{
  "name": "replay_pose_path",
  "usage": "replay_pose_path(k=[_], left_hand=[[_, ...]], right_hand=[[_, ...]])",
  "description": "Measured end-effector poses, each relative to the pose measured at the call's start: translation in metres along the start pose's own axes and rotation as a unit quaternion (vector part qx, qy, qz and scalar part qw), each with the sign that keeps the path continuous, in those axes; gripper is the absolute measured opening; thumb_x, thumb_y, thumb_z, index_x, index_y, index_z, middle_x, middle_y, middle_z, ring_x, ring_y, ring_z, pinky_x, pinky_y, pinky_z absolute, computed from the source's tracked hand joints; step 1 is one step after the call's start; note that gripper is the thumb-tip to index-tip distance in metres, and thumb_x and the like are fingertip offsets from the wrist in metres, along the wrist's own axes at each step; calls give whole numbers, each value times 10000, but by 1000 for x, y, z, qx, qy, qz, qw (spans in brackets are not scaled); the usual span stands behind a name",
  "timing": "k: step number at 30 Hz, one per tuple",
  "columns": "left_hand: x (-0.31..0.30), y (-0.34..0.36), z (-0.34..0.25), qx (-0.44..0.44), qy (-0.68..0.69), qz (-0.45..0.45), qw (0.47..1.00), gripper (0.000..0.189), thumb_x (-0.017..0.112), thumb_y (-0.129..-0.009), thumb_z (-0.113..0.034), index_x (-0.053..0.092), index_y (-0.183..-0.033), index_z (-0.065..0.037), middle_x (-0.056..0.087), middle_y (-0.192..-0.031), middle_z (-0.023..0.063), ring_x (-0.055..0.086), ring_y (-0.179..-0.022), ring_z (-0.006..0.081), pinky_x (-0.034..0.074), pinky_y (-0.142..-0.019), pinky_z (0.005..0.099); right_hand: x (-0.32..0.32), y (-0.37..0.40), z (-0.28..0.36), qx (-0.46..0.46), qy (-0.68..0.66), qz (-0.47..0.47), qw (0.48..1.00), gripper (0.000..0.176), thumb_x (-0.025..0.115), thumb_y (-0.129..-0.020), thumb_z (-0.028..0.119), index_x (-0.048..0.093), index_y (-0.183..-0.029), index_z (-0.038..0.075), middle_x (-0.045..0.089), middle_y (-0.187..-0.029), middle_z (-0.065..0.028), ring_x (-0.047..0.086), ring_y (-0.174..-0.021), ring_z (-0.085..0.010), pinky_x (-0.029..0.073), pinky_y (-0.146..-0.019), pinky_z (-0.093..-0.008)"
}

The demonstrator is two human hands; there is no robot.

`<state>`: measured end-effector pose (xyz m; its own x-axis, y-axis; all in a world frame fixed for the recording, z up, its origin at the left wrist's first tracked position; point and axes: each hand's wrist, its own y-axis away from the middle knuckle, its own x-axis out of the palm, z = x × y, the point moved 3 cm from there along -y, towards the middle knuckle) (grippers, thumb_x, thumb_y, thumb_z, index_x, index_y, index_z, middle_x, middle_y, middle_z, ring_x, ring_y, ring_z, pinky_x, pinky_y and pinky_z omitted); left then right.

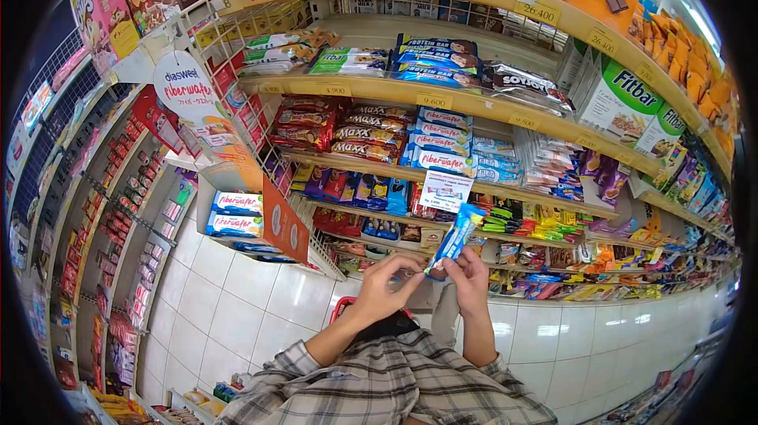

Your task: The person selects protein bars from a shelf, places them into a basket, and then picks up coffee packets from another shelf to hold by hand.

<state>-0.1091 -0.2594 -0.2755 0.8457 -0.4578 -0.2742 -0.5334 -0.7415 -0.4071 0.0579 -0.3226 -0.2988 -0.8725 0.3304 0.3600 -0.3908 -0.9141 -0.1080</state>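
A slim snack bar [455,239] in a blue wrapper with yellow-green ends is held up at a tilt before the shelves. My right hand [471,281] is closed on its lower part, thumb lying along the wrapper. At the bar's bottom end, the thumb and fingertips of my left hand [388,286] pinch its edge. Lettering on the wrapper is too small to read. Just behind the bar hangs a white price card [444,190] on the shelf front.
Shelves ahead carry protein bars [436,60], Maxx bars [369,133], Fiberwafer packs [439,143] and Fitbar boxes [621,95]. A cardboard display box [284,223] of Fiberwafer juts out at the left. Below me is white tiled floor [264,299], with part of a red basket [339,310] by my body.
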Motion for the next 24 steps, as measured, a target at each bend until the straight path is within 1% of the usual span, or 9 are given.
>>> replay_pose_path(k=[3,5,8,10,11,15,19,22,24], left_hand=[[-30,-23,-37,115,-184,4,976,455,764,-714,-133,580,-1123,-60,564,-1213,138,494,-1171,315,414,-918,409],[-32,-31,-42,129,-239,111,956,495,765,-717,-166,570,-1164,-81,554,-1235,112,476,-1191,297,400,-935,419],[-26,-39,-36,135,-243,238,931,435,747,-733,-206,612,-1122,-65,599,-1151,113,561,-1068,307,457,-850,422],[-22,-44,-25,95,-201,329,918,378,736,-743,-201,639,-1071,-40,622,-1097,128,603,-979,324,485,-793,417],[-23,-46,-33,139,-186,300,925,316,723,-752,-185,661,-1012,-16,643,-998,143,623,-869,349,503,-739,413],[-23,-58,-41,135,-206,358,901,317,734,-745,-175,661,-1009,-16,644,-934,148,621,-856,347,501,-749,408],[-56,-95,-69,149,-192,251,937,282,736,-736,-145,663,-985,-32,637,-908,139,624,-857,326,500,-754,385],[-83,-134,-108,214,-190,107,952,306,758,-732,-105,662,-1011,-24,671,-947,116,649,-863,243,498,-754,348],[-93,-170,-123,274,-168,14,947,309,752,-747,-96,658,-1035,-37,678,-979,91,644,-870,203,492,-751,334]], right_hand=[[-2,6,11,6,263,101,959,312,705,-824,121,636,-1101,-6,696,-953,-102,654,-837,-157,506,-756,-301],[9,14,34,33,462,156,872,319,773,-753,212,701,-1033,78,708,-900,-109,677,-781,-229,507,-736,-328],[20,21,49,62,551,195,809,349,786,-729,256,708,-1034,106,700,-870,-130,674,-771,-287,509,-718,-338],[14,22,47,38,533,163,829,373,803,-707,260,709,-1036,109,700,-871,-127,674,-778,-297,510,-724,-337],[15,23,54,21,524,148,839,366,803,-707,254,710,-1027,103,700,-886,-125,674,-785,-297,511,-729,-334],[12,27,62,-45,485,101,868,390,771,-747,251,682,-1106,126,699,-866,-121,680,-829,-277,511,-733,-347],[-18,26,61,-111,368,-66,921,420,675,-841,149,554,-1220,15,701,-940,-82,636,-938,-154,458,-870,-320],[-50,28,44,-58,249,-150,955,305,609,-893,138,566,-1168,12,698,-907,-90,637,-904,-143,449,-866,-296],[-67,26,22,-41,242,-126,961,241,565,-927,141,572,-1128,8,693,-887,-100,637,-880,-142,453,-822,-278]])
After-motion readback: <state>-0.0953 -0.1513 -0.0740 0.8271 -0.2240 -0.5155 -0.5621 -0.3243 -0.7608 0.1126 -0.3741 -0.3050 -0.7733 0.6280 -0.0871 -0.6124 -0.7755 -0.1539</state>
